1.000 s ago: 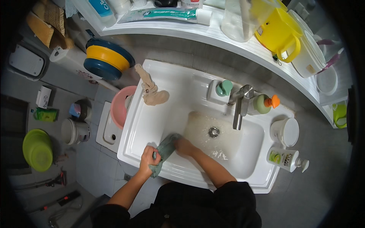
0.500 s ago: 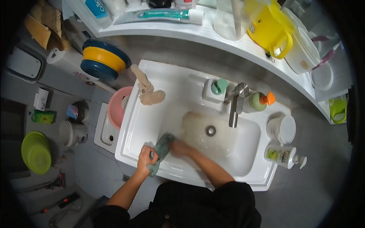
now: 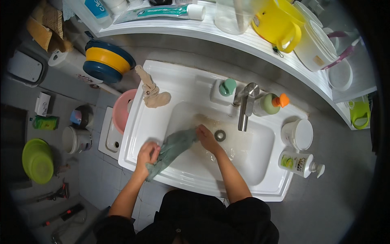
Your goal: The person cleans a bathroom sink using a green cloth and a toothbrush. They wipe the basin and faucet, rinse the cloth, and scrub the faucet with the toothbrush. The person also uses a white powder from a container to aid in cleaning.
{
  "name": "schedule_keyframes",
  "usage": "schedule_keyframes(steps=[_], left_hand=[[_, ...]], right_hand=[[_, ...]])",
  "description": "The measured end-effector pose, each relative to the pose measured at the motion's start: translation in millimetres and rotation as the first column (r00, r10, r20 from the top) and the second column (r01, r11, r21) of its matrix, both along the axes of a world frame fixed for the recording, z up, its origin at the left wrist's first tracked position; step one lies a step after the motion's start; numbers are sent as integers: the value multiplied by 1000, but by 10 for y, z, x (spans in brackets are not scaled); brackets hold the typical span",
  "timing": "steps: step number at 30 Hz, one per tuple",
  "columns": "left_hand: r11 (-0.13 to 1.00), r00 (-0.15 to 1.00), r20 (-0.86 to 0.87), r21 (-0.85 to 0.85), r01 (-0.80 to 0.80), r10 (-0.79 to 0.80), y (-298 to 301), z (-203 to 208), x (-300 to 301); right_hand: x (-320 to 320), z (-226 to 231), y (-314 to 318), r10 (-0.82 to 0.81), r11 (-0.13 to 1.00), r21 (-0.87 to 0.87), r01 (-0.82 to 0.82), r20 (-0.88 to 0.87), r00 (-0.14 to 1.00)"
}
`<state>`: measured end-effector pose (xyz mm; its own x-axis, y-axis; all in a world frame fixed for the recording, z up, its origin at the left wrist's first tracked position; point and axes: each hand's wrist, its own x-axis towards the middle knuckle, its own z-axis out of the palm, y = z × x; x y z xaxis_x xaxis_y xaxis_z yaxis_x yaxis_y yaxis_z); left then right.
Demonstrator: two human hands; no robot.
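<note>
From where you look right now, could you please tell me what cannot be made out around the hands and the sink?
All in the head view:
- Right hand: its exact finger grip on the grey-green cloth, obscured by the hand itself.
- Sink: the part beneath the cloth, covered by it.
- Pink basin: its right side, hidden by the sink.
- Clear container: its top, cut off by the upper edge.

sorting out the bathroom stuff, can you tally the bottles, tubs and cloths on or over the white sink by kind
Pump bottles: 3 (green-topped bottle, orange-topped bottle, white-topped bottle)
Tubs: 1 (white tub)
Cloths: 2 (grey-green cloth, beige cloth)
Total: 6
</note>
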<state>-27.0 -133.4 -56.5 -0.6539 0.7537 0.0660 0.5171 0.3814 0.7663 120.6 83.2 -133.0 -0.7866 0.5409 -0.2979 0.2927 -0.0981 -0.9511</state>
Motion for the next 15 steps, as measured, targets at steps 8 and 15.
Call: schedule_keyframes(steps=[8,15], left_hand=[[823,703,611,-142,550,-364,1067,517,180],[997,133,988,75,-2,-74,1166,957,353]], right_hand=[[77,1201,142,-84,995,-69,76,-115,990],[584,967,-157,175,981,-68,-179,-59,983]])
